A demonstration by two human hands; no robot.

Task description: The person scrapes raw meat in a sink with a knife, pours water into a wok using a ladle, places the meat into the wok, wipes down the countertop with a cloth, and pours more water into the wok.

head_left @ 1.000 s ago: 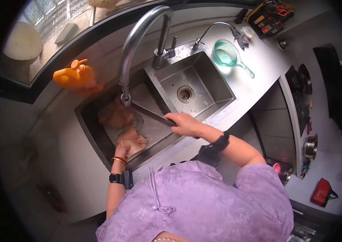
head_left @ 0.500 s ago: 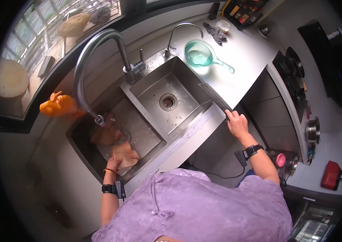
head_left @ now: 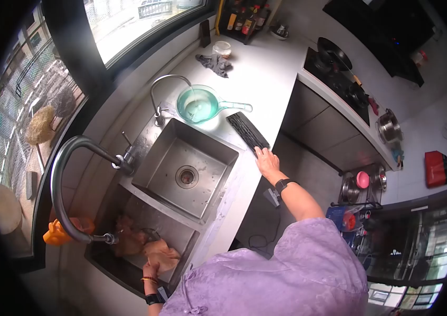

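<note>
A dark cleaver-like blade (head_left: 245, 130) lies flat over the white counter, right of the sink. My right hand (head_left: 268, 162) is closed on its near end. In the darker left basin my left hand (head_left: 150, 270) grips the edge of a pale piece of meat (head_left: 161, 254); its fingers are partly hidden. Another pinkish piece of meat (head_left: 129, 237) lies beside it, near the spout of the large faucet (head_left: 61, 181).
The right basin (head_left: 185, 171) has a drain. Behind it, a thin tap runs into a green ladle (head_left: 197, 103). A grey cloth (head_left: 214, 64), a jar (head_left: 222, 49), bottles (head_left: 246, 23) and a stove (head_left: 334, 84) stand farther off. An orange container (head_left: 57, 231) is at left.
The view has turned right. My right hand has carried the blade from over the left basin to the counter. My left hand has stayed at the meat.
</note>
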